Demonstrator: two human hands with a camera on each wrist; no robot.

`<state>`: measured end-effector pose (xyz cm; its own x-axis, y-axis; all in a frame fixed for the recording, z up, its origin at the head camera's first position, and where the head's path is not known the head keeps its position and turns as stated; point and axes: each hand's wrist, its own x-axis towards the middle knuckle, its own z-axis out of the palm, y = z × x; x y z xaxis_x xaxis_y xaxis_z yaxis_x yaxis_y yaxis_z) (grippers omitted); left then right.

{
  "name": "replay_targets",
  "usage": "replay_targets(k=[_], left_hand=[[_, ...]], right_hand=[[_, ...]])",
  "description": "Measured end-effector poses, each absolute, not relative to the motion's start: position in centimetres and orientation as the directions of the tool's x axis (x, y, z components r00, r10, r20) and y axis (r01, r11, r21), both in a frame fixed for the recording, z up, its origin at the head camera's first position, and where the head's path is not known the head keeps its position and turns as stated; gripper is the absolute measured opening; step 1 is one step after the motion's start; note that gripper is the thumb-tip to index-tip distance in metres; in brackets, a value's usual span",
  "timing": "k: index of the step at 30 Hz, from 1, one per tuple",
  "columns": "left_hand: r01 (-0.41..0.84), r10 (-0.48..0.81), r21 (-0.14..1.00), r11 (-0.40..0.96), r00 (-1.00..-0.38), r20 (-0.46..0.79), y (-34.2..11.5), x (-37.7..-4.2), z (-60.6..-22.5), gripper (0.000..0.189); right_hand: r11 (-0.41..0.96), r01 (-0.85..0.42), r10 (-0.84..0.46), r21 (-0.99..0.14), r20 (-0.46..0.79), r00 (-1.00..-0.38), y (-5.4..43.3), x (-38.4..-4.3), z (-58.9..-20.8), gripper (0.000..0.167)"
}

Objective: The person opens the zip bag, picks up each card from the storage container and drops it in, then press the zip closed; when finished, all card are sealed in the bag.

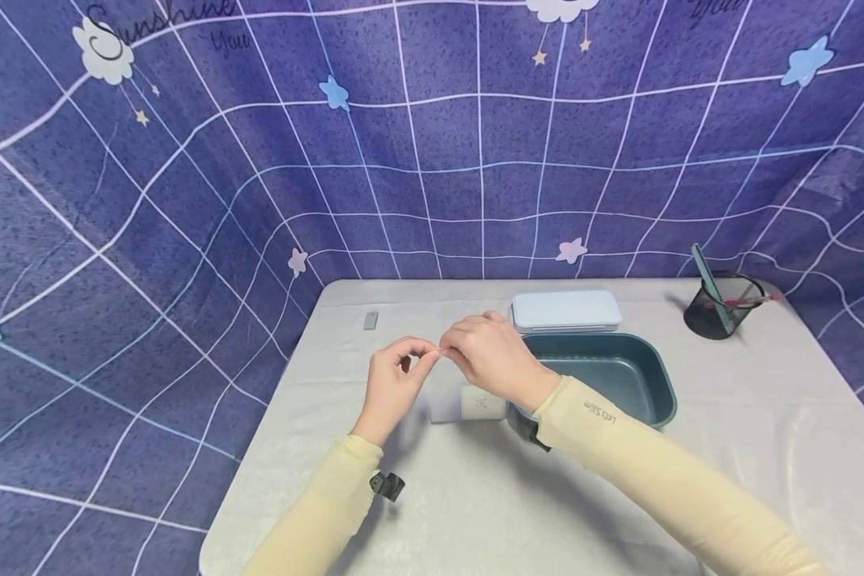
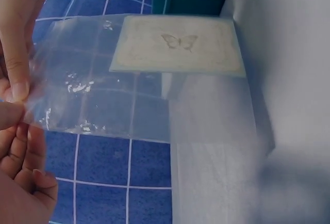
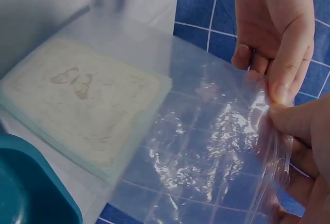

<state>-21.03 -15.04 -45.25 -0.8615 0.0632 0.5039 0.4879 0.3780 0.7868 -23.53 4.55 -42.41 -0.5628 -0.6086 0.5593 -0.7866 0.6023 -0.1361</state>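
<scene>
Both hands meet above the table at the top edge of a clear plastic bag (image 2: pixel 103 90), which hangs down between them. My left hand (image 1: pixel 391 380) pinches the edge between thumb and finger. Right beside those fingertips, my right hand (image 1: pixel 493 356) pinches the same edge, its thumb (image 3: pixel 296 120) showing in the right wrist view. In one lower corner of the bag lies a cream paper pad (image 2: pixel 178 46) with a butterfly print and pale green edges. The plastic wrinkles near the fingers.
A dark teal bin (image 1: pixel 622 372) stands right of the bag, partly behind the right forearm. Behind it is a pale blue case (image 1: pixel 566 310). A black mesh pen holder (image 1: pixel 709 320) stands at the back right, and a small grey block (image 1: pixel 370 321) lies at the back left.
</scene>
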Motion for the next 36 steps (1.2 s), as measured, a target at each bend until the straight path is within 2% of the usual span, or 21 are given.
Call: replay_targets(k=[5, 11, 19, 24, 30, 36], left_hand=[[0.486, 0.06, 0.787, 0.381, -0.862, 0.504, -15.8, -22.0, -46.6, 0.006], [0.546, 0.118, 0.754, 0.364, -0.83, 0.545, -15.8, -22.1, -46.6, 0.006], [0.566, 0.081, 0.732, 0.38, -0.809, 0.583, -15.7, -22.1, -46.6, 0.007], [0.533, 0.078, 0.756, 0.379, -0.833, 0.548, -15.6, -22.3, -46.8, 0.005], [0.503, 0.063, 0.772, 0.389, -0.85, 0.523, -15.7, -22.6, -46.8, 0.005], [0.5, 0.079, 0.772, 0.393, -0.855, 0.513, -15.5, -22.7, -46.5, 0.004]], right_hand=[[0.571, -0.797, -0.582, -0.196, 0.589, -0.561, 4.7, -23.6, -42.5, 0.006], [0.546, -0.815, -0.595, -0.193, 0.596, -0.539, 4.5, -23.6, -42.5, 0.004], [0.579, -0.767, -0.567, -0.275, 0.541, -0.622, 4.8, -23.6, -42.4, 0.007], [0.638, -0.738, -0.571, -0.219, 0.508, -0.645, 5.6, -23.5, -42.8, 0.006], [0.689, -0.715, -0.583, -0.117, 0.496, -0.643, 6.9, -23.0, -43.0, 0.008], [0.698, -0.708, -0.571, -0.108, 0.512, -0.642, 8.5, -22.8, -43.2, 0.008]])
